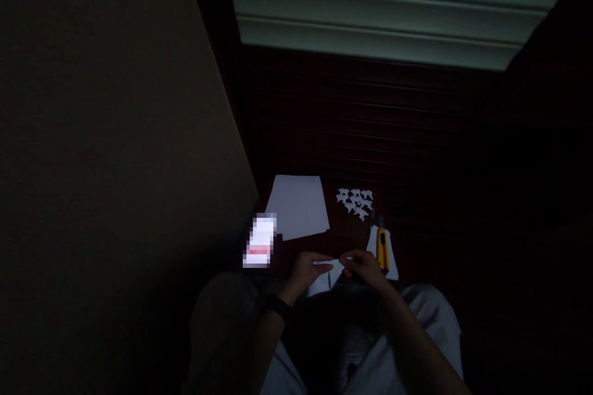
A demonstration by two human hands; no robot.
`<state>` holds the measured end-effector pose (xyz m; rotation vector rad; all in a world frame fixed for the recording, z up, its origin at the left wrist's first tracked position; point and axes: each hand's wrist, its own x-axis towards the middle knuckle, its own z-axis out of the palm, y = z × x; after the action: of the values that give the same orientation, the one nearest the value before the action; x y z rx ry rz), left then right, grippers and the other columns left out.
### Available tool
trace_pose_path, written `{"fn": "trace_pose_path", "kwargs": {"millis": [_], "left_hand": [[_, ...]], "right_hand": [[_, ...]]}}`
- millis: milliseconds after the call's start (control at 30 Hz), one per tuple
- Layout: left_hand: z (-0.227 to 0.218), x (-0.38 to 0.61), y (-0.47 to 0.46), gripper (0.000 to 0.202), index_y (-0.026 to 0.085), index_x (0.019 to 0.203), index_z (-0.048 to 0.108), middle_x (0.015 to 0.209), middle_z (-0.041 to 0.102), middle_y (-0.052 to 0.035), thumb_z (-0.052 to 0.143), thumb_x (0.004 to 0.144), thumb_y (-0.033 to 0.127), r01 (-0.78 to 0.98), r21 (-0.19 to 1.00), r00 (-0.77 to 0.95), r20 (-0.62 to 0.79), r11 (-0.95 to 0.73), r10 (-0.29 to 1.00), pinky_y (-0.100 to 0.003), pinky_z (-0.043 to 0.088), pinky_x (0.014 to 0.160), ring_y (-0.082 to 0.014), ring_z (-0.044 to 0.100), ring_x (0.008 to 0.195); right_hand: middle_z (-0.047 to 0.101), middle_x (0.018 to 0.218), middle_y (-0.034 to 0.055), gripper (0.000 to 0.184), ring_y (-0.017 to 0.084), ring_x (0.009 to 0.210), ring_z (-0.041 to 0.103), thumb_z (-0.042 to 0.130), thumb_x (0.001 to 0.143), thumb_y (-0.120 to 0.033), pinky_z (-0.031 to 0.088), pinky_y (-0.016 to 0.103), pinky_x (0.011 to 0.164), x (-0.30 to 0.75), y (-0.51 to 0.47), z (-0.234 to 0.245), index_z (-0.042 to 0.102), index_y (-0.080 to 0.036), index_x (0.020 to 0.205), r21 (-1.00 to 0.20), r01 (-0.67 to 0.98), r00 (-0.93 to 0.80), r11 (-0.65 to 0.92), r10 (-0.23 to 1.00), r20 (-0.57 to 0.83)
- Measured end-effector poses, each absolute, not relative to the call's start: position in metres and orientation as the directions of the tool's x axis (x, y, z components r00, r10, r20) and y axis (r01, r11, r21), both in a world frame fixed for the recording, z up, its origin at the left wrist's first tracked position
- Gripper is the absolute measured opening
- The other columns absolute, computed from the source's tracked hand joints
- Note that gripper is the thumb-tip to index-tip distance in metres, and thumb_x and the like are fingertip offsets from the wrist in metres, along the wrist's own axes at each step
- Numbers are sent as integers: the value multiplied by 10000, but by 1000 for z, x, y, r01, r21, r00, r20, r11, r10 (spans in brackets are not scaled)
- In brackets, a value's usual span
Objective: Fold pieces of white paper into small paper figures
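Between my two hands, at the near edge of a dark table (pixel 345 239), is a small piece of folded white paper (pixel 319 284). My left hand (pixel 309 269), with a dark band on its wrist, pinches the paper's upper left part. At the upper right corner, my right hand (pixel 364 265) is closed on the same paper. A crease or fold line runs down the paper. Just right of my right hand, a yellow utility knife (pixel 382 250) rests on white paper pieces (pixel 393 266). The dim light hides the exact finger positions.
A stack of white paper sheets (pixel 299 207) lies on the left of the table, with a lit, blurred-out phone (pixel 260 241) by its near corner. Several small folded paper shapes (pixel 356 202) are grouped at the back right. A wall (pixel 139 105) borders the left side.
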<state>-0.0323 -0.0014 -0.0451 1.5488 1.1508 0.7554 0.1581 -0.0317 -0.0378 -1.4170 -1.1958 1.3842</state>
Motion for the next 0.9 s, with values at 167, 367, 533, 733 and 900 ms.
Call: {"fn": "trace_pose_path", "kwargs": {"millis": [167, 367, 533, 733, 900], "left_hand": [[-43, -32, 2, 325, 136, 867, 682, 888, 682, -86, 685, 593, 310, 182, 983, 297, -69, 14, 952, -287, 472, 726, -227, 621, 816], [-41, -34, 3, 390, 118, 910, 663, 882, 679, -101, 681, 600, 354, 138, 988, 273, -108, 72, 956, -288, 473, 700, -233, 618, 819], [-43, -34, 6, 376, 95, 869, 672, 831, 683, -109, 653, 626, 380, 130, 989, 339, -113, 73, 934, -286, 460, 653, -225, 620, 754], [-35, -41, 8, 334, 99, 874, 677, 825, 682, -90, 606, 662, 346, 135, 988, 389, -126, 79, 912, -273, 431, 651, -206, 603, 746], [-35, -44, 9, 326, 94, 910, 665, 830, 681, -90, 585, 663, 291, 90, 986, 397, -163, 138, 903, -270, 426, 645, -199, 599, 737]], "right_hand": [[530, 516, -60, 555, 95, 391, 489, 663, 598, -442, 386, 201, 396, 149, -32, -33, 511, -190, 1069, -986, 92, -42, -136, 989, -141], [540, 614, -44, 595, 98, 469, 503, 686, 599, -374, 398, 198, 423, 140, -30, -38, 444, -200, 1114, -985, 117, -53, -128, 989, -135], [578, 769, -6, 563, 130, 657, 549, 693, 600, -327, 448, 226, 556, 143, -29, -37, 459, -211, 1098, -990, 118, -31, -71, 997, -75], [561, 653, -32, 590, 109, 533, 512, 698, 594, -334, 401, 199, 459, 145, -26, -45, 447, -208, 1112, -985, 124, -26, -122, 992, -126], [520, 574, -61, 644, 76, 414, 439, 691, 603, -343, 352, 177, 381, 149, -25, -50, 401, -216, 1163, -984, 78, -67, -157, 984, -163]]}}
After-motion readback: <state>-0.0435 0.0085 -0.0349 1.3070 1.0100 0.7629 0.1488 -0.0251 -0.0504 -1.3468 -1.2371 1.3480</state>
